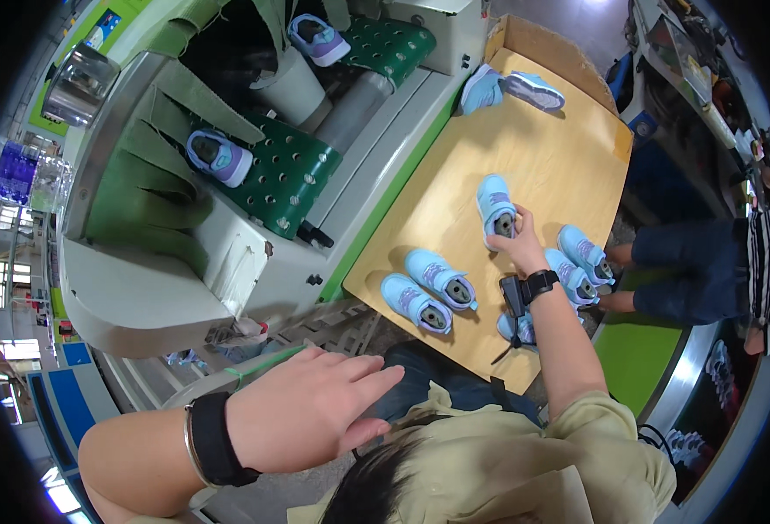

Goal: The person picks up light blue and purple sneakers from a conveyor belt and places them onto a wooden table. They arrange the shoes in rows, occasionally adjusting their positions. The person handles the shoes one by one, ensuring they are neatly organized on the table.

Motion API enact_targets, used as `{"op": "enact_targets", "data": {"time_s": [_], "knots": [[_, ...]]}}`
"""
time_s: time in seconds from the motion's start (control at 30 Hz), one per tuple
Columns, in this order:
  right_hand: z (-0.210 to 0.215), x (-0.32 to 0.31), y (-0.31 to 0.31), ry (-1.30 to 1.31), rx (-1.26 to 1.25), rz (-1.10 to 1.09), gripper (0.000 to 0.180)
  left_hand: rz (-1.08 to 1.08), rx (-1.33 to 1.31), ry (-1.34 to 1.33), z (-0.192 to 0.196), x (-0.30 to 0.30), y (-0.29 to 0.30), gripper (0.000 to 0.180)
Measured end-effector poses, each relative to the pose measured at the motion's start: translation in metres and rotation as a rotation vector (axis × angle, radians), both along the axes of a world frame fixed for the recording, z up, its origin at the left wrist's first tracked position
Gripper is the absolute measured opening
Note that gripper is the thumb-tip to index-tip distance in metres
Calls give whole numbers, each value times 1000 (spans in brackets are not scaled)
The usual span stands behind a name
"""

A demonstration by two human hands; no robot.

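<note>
My right hand [522, 246] grips the heel end of a light blue sneaker [494, 201], its thumb and fingers on either side of the collar. That sneaker stands on the wooden tabletop [437, 210] with its toe pointing away; a dark insert fills its opening. My left hand [319, 406] hovers short of the table's near edge, fingers stretched out, holding nothing. Left of the gripped shoe sit two matching sneakers [427, 293]. Several more sneakers [577, 262] stand to the right, one partly hidden behind my right wrist.
At left stands a machine [158, 306] with green perforated belts [289, 175]; one sneaker [219, 157] lies on the near belt, another [319, 39] farther back. Two shoes [512, 90] lie at the table's far end, beside a cardboard edge [560, 52]. A person in dark shorts [690, 262] stands at right.
</note>
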State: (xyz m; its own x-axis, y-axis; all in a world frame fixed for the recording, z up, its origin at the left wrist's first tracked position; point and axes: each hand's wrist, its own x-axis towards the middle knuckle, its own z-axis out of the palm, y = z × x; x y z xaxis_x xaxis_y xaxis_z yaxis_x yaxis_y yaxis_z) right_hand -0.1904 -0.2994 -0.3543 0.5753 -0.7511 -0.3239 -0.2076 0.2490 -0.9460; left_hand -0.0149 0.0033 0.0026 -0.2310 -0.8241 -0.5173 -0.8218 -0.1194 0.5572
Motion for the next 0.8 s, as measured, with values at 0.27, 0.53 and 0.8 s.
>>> {"op": "enact_targets", "data": {"time_s": [0.27, 0.53, 0.8], "knots": [[54, 56, -75, 280, -135, 438, 56, -11, 52, 15, -6, 0, 3, 57], [27, 180, -169, 803, -1737, 400, 43, 17, 29, 81, -7, 2, 2, 57], [25, 197, -187, 726, -1994, 578, 23, 160, 213, 171, 26, 5, -17, 52]]}}
